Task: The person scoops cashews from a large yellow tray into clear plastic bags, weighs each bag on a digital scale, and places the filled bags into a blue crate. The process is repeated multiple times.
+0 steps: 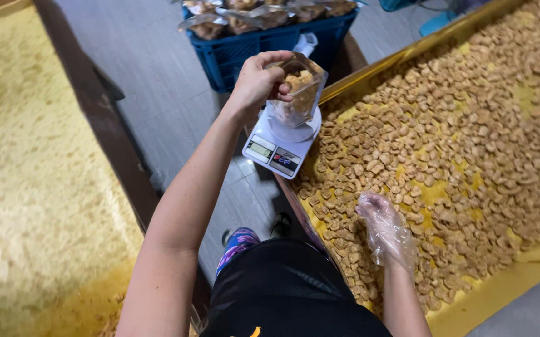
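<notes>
Single head-worn camera, looking steeply down from above, close over the arms, facing the tray's (370, 72) near-left edge, floor (157, 81) beyond

The small kitchen scale (280, 145) is white, with a pale grey-green display and a dark panel carrying red and blue buttons. The pouch (299, 95) on it is clear plastic, its contents light tan. The snack pieces (470, 137) spread on the tray are golden brown, over a bright yellow liner (501, 287). The glove on the right hand (384, 226) is transparent and glossy. The crate (263, 47) is deep blue with a lattice pattern. The floor (157, 75) is grey tile. The mat (26, 187) is mottled yellow-gold, edged dark brown. The shorts (282, 287) are black; the slipper (238, 242) shows pink, blue and purple stripes.
</notes>
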